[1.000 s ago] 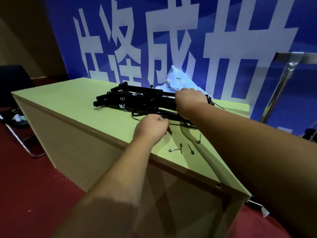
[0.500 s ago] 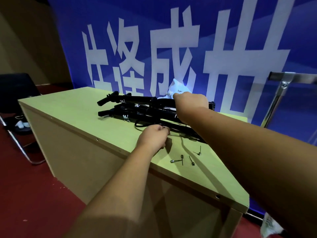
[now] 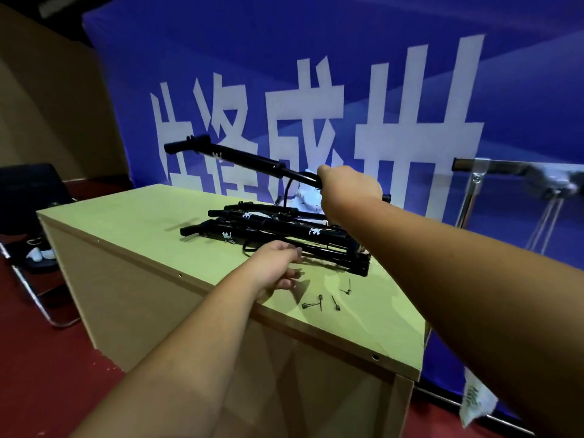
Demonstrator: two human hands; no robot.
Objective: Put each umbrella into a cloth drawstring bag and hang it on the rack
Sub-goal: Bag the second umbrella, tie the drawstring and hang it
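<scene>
My right hand (image 3: pixel 347 188) grips one long black umbrella (image 3: pixel 240 158) near its right end and holds it tilted in the air, its far end up and to the left. Below it a pile of several black folded umbrellas (image 3: pixel 271 232) lies on the wooden table (image 3: pixel 132 229). My left hand (image 3: pixel 278 267) hovers at the pile's near edge with fingers loosely curled and nothing in them. White cloth bags (image 3: pixel 305 199) show partly behind the pile, mostly hidden by my right arm. A metal rack (image 3: pixel 480 172) stands at the right.
Several small metal pins (image 3: pixel 319 301) lie on the table near its front edge. A black chair (image 3: pixel 28 197) stands on the red floor at the left. A blue banner with white characters (image 3: pixel 316 90) hangs behind the table. A white bag (image 3: pixel 474 403) lies on the floor at the right.
My right hand has lifted one umbrella off the pile and raised it, far end tilting up. My left hand has let go of the pile's cord and its fingers have loosened.
</scene>
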